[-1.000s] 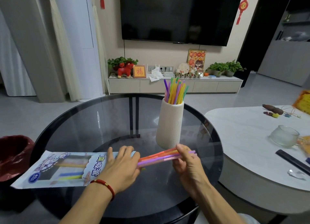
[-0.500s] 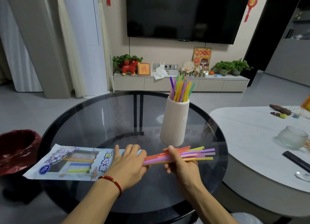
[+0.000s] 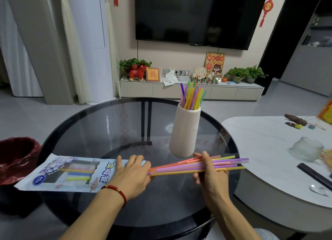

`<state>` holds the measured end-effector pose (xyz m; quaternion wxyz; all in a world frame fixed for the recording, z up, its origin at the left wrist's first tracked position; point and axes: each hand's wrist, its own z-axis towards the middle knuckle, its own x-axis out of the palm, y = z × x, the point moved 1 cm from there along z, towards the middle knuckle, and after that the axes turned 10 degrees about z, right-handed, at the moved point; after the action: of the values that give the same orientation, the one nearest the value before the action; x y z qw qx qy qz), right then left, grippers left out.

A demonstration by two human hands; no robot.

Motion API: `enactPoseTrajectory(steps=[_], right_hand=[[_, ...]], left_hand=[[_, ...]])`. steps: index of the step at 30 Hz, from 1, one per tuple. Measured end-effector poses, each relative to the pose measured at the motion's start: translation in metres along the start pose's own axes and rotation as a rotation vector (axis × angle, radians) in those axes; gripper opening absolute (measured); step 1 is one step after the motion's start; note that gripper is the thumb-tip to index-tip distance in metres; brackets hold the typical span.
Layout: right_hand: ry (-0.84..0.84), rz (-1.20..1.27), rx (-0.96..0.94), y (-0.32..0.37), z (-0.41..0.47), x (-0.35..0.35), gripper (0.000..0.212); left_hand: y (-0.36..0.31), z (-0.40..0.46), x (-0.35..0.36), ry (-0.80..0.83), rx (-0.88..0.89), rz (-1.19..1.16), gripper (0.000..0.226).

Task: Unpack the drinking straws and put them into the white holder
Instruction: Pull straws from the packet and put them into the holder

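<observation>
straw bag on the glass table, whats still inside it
Through the window of the straw bag, a few straws show: yellow, blue and green. The left hand covers its open end, so the full count is hidden.

Beige wall, black television (image 3: 197,15), low white cabinet (image 3: 190,93), grey floor (image 3: 53,112), pale curtains (image 3: 71,45)

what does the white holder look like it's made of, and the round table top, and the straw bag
White holder: probably matte ceramic, maybe plaster or plastic; ribbed, opaque, no shine.
Round table top: dark tinted glass with a black rim; the frame below shows through and it reflects light.
Straw bag: thin glossy printed plastic film, by its clear window showing straws inside.
</observation>
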<state>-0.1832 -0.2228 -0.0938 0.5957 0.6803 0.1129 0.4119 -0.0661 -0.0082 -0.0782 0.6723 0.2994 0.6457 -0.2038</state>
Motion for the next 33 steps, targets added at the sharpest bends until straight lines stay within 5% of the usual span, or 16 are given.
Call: enactPoseTrajectory(steps=[11,20,27,33], right_hand=[[-0.117,0.041,0.039,0.016,0.007,-0.017,0.049],[-0.088,-0.039,0.008,0.028,0.01,-0.029,0.035],[-0.074,-0.244,-0.327,0.092,0.009,-0.007,0.036],[0.11,-0.495,-0.509,0.137,0.005,0.037,0.033]], left_hand=[[-0.003,-0.003,-0.008,0.019,0.006,-0.048,0.022],[-0.005,-0.002,-0.008,0.059,0.016,-0.04,0.027],[-0.006,-0.001,-0.007,0.084,0.002,0.003,0.032],[-0.022,0.0,-0.019,-0.201,0.139,-0.257,0.032]])
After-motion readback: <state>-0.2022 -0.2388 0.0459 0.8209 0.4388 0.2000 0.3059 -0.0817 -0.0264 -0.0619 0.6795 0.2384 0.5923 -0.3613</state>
